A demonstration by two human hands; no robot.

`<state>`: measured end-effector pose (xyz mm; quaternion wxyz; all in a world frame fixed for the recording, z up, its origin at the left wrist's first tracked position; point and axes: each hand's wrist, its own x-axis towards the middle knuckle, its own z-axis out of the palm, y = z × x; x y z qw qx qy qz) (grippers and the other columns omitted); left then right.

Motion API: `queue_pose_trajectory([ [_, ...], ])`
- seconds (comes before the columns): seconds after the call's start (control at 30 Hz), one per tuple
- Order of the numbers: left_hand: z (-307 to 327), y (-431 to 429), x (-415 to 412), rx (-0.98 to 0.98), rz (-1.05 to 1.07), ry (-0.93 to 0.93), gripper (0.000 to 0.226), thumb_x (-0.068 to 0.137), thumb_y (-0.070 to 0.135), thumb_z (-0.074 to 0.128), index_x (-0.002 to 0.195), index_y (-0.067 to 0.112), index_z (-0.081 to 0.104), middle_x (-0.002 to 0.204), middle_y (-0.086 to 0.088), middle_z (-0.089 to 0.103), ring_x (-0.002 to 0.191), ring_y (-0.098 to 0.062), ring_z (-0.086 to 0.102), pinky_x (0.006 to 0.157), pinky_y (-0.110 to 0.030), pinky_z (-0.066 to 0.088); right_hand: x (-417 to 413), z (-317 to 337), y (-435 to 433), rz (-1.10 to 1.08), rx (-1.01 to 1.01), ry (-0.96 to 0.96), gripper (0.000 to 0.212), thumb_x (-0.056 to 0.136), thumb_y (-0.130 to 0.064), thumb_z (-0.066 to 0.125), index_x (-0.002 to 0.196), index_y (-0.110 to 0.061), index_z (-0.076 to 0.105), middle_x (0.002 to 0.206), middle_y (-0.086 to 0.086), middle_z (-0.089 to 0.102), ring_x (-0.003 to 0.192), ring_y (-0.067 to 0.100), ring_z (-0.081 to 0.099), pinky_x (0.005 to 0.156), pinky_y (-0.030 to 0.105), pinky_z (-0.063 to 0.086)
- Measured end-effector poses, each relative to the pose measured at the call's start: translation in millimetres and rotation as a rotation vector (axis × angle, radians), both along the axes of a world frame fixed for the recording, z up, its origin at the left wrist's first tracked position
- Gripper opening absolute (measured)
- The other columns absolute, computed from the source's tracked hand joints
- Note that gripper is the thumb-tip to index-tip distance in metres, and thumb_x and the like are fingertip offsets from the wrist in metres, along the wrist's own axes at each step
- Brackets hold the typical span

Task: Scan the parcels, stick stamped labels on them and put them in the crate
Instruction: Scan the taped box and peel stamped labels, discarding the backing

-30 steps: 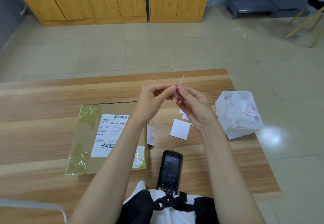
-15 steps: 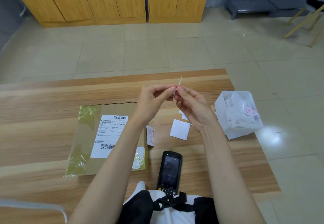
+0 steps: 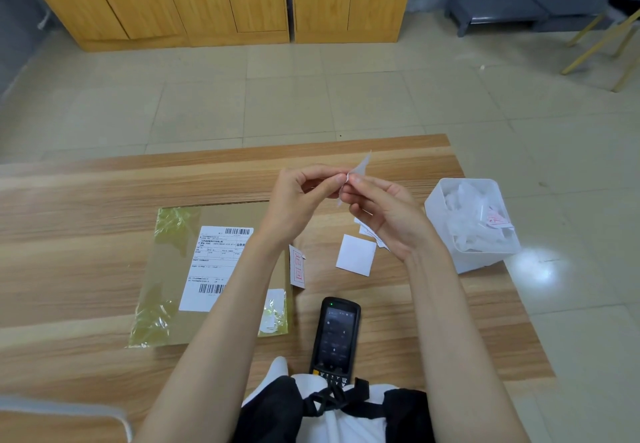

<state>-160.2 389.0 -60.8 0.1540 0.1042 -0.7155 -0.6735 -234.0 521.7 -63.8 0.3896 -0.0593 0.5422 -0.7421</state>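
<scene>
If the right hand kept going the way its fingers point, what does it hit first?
The right hand points left at the left hand, fingertips almost touching around the small paper label both pinch. It would meet the left fingertips first, though the exact gap is unclear.

Single head view, looking forward-down over table (image 3: pixel 86 200), close above raised hands.

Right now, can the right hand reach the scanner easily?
Probably yes: the scanner lies uncovered near the right forearm, but the right hand is pinching a label with the left hand.
</scene>
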Motion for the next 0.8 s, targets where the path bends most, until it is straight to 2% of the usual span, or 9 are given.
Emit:
queue_pose_trajectory([
  [0.1, -1, 0, 1, -0.008, -0.023, -0.012, 0.021, 0.089, 0.004, 0.059, 0.107, 0.012, 0.067, 0.094, -0.001, 0.071, 0.084, -0.009, 0.069, 0.078, -0.019, 0.053, 0, -1, 0, 0.016, -0.004, -0.027, 0.016, 0.087, -0.015, 0.064, 0.077, -0.014, 0.076, 0.073, -0.002, 0.07, 0.068, 0.005, 0.066, 0.06, 0.014, 0.05],
  [0.2, -1, -1, 2, -0.023, -0.027, -0.021, 0.021, 0.089, 0.004, 0.06, 0.108, 0.011, 0.067, 0.094, -0.001, 0.071, 0.083, -0.006, 0.067, 0.076, -0.017, 0.051, 0, -2, 0, 0.033, 0.015, 0.035, 0.017, 0.089, -0.016, 0.062, 0.077, -0.015, 0.074, 0.071, -0.003, 0.069, 0.066, 0.004, 0.063, 0.061, 0.014, 0.049],
  [0.3, -1, -2, 2, -0.049, -0.011, -0.031, 0.022, 0.088, 0.005, 0.062, 0.109, 0.009, 0.068, 0.091, -0.002, 0.069, 0.076, -0.008, 0.062, 0.072, -0.017, 0.05, 0, -4, -1, 0.049, 0.029, 0.079, 0.02, 0.09, -0.016, 0.061, 0.074, -0.015, 0.072, 0.068, -0.005, 0.064, 0.063, 0.004, 0.058, 0.061, 0.014, 0.049],
  [0.43, -2, -1, 2, -0.045, 0.001, -0.03, 0.022, 0.086, 0.003, 0.063, 0.108, 0.008, 0.068, 0.083, 0.002, 0.068, 0.063, 0.0, 0.06, 0.065, -0.014, 0.049, 1, -4, -3, 0.036, 0.03, 0.055, 0.025, 0.09, -0.015, 0.06, 0.067, -0.015, 0.069, 0.064, -0.005, 0.061, 0.059, 0.004, 0.054, 0.058, 0.014, 0.047],
  [0.57, -3, 0, 2, 0.016, 0.031, -0.029, 0.017, 0.086, 0.004, 0.064, 0.1, 0.011, 0.072, 0.079, 0.004, 0.073, 0.07, -0.005, 0.066, 0.068, -0.016, 0.051, 4, -3, -8, -0.027, 0.023, 0.041, 0.025, 0.09, -0.013, 0.059, 0.067, -0.014, 0.067, 0.062, -0.006, 0.058, 0.058, 0.005, 0.051, 0.057, 0.013, 0.046],
  [0.67, -3, 1, 0, 0.129, 0.054, -0.043, 0.011, 0.088, 0.007, 0.063, 0.094, 0.005, 0.072, 0.08, 0.0, 0.074, 0.076, -0.012, 0.07, 0.072, -0.019, 0.053, 7, -2, -13, -0.08, 0.078, 0.155, 0.023, 0.091, -0.012, 0.057, 0.069, -0.012, 0.063, 0.061, -0.005, 0.055, 0.058, 0.004, 0.049, 0.063, 0.015, 0.044],
  [0.8, -4, 1, -2, 0.185, 0.092, -0.067, 0.01, 0.087, 0.011, 0.065, 0.09, 0.005, 0.073, 0.079, -0.001, 0.074, 0.076, -0.013, 0.069, 0.073, -0.02, 0.053, 10, 1, -11, -0.076, 0.169, 0.357, 0.019, 0.091, -0.013, 0.057, 0.074, -0.011, 0.064, 0.065, -0.003, 0.055, 0.063, 0.004, 0.05, 0.068, 0.014, 0.044],
])
